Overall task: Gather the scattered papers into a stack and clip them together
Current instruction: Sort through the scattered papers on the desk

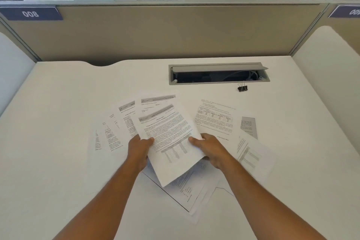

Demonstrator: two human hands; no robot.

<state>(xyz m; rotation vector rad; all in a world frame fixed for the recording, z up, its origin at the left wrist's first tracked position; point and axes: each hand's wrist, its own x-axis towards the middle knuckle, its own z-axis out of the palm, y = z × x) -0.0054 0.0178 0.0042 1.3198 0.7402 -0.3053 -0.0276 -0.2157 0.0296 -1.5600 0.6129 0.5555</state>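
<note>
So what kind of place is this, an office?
Most likely an open-plan office or study cubicle: a white desk fenced by beige partition panels, a numbered plate reading 008, and a cable hatch set into the desktop.

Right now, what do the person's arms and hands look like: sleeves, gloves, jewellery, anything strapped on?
Both forearms are bare up to the frame's bottom edge; no sleeves show. The left hand and right hand are ungloved, with no rings, watch, wristband, cables or markings visible. Upper arms are out of frame, so whatever is worn there can't be told.
</note>
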